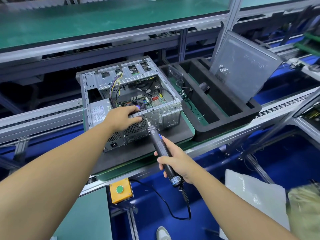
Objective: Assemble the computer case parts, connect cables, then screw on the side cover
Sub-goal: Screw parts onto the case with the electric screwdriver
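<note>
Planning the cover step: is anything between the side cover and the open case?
The left hand grips the rim of the case, with the screwdriver bit beside it; the side cover leans in the foam tray.

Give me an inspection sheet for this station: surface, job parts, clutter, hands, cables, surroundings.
Surface: green pallet on the conveyor, with a dark pad under the case.
Job's things: computer case lies open with its board exposed; side cover leans upright in the black foam tray; electric screwdriver has its bit at the case's rear rail.
Clutter: clear plastic sheet at lower right.
Hands: left hand grips the rear rail; right hand grips the screwdriver.
Cables: coloured wire bundle loops inside the case; screwdriver cord hangs below.
Surroundings: yellow button box, green upper shelf.
</note>
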